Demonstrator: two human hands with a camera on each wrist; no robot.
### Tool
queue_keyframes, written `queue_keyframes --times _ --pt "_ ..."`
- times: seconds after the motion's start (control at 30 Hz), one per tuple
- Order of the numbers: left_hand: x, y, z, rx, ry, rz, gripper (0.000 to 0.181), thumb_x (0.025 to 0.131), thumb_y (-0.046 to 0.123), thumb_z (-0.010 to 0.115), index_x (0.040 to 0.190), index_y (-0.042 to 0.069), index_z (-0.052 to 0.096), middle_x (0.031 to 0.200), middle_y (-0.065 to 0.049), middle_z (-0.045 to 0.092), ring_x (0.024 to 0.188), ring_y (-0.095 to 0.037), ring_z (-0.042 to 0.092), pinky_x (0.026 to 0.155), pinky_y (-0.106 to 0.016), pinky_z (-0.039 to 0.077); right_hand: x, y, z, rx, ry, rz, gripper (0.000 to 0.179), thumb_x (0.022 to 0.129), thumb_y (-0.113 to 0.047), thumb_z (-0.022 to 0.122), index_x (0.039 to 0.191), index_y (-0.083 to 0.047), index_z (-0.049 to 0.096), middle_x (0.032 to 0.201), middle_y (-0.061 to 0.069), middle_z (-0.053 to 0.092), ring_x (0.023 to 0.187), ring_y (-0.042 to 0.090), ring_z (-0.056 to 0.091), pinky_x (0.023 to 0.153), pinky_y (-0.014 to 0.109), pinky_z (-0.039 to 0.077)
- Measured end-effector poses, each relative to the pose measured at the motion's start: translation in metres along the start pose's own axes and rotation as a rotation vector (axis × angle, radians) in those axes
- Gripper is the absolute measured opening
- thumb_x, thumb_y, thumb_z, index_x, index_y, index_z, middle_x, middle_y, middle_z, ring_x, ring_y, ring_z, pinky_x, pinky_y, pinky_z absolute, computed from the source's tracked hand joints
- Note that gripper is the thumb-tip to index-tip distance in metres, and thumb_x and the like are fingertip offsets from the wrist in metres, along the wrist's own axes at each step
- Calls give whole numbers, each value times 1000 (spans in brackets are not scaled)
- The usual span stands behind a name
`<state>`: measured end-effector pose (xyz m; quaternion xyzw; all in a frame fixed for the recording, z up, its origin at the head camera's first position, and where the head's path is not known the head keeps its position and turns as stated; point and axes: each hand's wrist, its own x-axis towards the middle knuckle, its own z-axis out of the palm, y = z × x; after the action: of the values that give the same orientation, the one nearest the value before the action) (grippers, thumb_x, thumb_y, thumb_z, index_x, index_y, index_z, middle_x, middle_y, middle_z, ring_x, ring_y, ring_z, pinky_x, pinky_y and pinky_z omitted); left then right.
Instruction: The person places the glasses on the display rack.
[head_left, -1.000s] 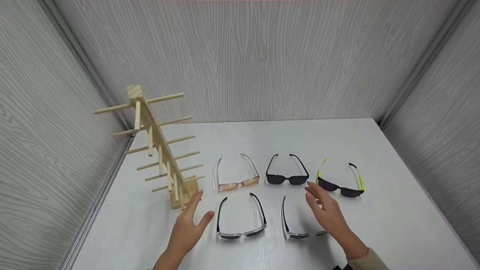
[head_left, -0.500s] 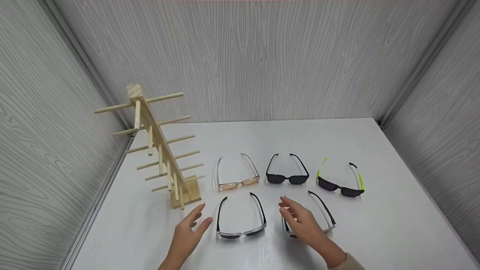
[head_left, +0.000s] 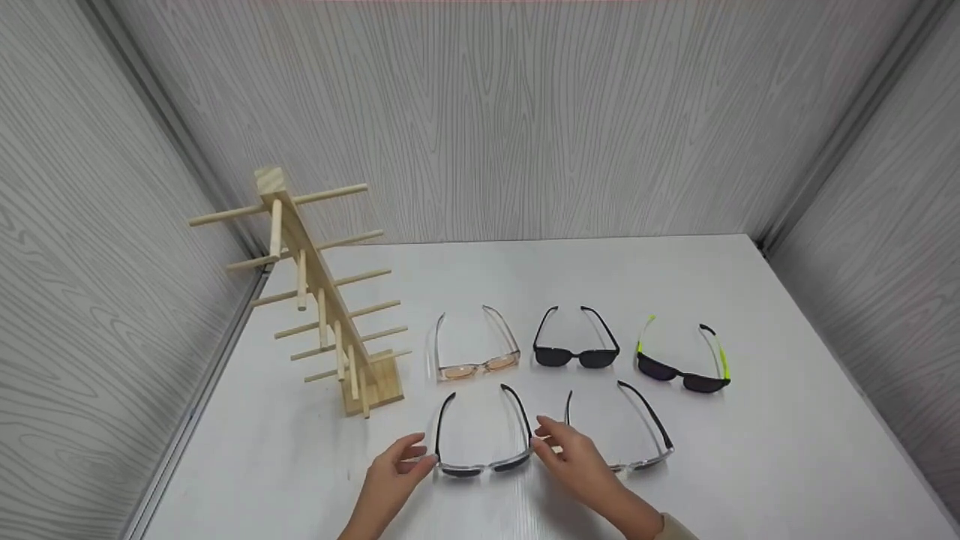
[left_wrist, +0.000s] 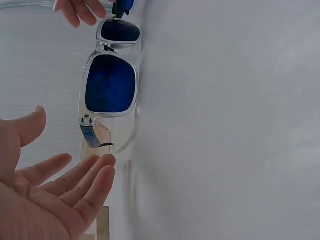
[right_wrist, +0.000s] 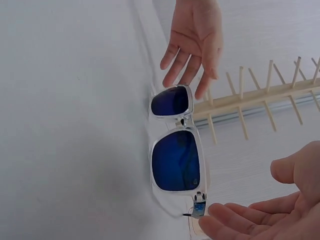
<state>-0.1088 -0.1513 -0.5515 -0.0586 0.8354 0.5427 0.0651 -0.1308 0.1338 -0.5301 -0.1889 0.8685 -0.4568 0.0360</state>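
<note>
Clear-framed sunglasses [head_left: 513, 463] with dark temples lie unfolded on the table, between my two hands; their lenses look blue in the left wrist view. My left hand [head_left: 390, 474] is at their left hinge, thumb and fingers apart. In the left wrist view, those fingers [left_wrist: 95, 192] are extended beside the frame's end. At the opposite hinge is my right hand [head_left: 577, 461], its fingertips right by the temple. The right wrist view shows its thumb spread away from nearly straight fingers [right_wrist: 235, 220]. A second clear-framed pair [head_left: 651, 463] is partly hidden behind the right hand.
A wooden peg rack [head_left: 330, 292] stands at the left, its pegs sticking out on several sides. Behind the near pairs lie orange-lensed glasses [head_left: 501, 363], black sunglasses [head_left: 553, 358] and sunglasses with yellow-green temples [head_left: 703, 383]. Wood-grain panels [head_left: 480, 120] enclose the table.
My right hand has moved left, past the second clear-framed pair, to the right side of the nearer-left pair. My left hand has come down and right to that pair's left side. The glasses stay put.
</note>
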Motion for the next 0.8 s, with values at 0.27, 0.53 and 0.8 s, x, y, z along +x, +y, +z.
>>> queue_keyframes --times 0.27,0.53,0.8 --pt "2 -6 10 -70 -58 -93 57 83 32 70 121 -7 54 101 -14 65 88 -24 64 69 -34 53 -2 0 15 0 -60 79 51 95 -22 54 126 17 42 109 23 58 95 33 61 75 41 52" --pt "3 -9 15 -161 -85 -124 55 85 27 69 120 -12 52 102 -15 64 90 -23 64 70 -32 53 2 8 29 12 -46 142 41 94 -16 55 119 16 49 97 16 62 85 27 63 71 36 52" --pt "5 -12 19 -223 -86 -162 52 85 23 69 119 -12 52 101 -14 65 88 -20 65 72 -31 53 6 15 36 213 -17 216 36 94 -11 54 115 17 50 87 15 64 73 23 63 57 25 51"
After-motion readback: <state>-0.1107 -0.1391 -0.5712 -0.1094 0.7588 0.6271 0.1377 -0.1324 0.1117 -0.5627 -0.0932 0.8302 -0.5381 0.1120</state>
